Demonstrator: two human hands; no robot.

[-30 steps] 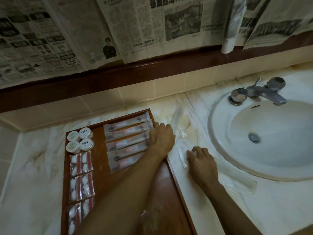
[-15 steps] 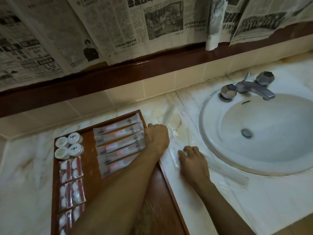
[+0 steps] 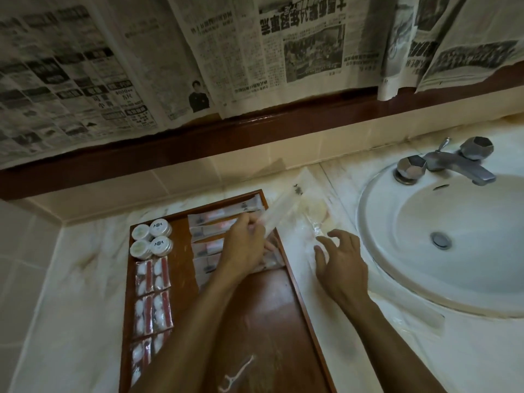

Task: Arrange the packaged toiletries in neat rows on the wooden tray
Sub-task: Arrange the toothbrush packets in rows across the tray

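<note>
On the wooden tray (image 3: 272, 313), small sachets (image 3: 153, 290) and long packets (image 3: 209, 245) already form rows. The left hand (image 3: 245, 246) pinches a clear packet (image 3: 283, 205), tilted above the tray's far corner, likely to add it. The right hand (image 3: 340, 262) hovers unclenched over the desk (image 3: 300, 239), fingers spread toward another packet (image 3: 316, 219).

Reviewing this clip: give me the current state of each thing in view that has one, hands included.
Left hand: pinching a clear long packet, lifted over the tray's right edge.
Clear long packet: held, tilted, off the counter.
Right hand: fingers spread, holding nothing, over the counter.
Wooden tray: near half bare.
Long sachets: stacked in a column.
Round tubs: lids on, grouped in four.
Faucet: no water running.
</note>
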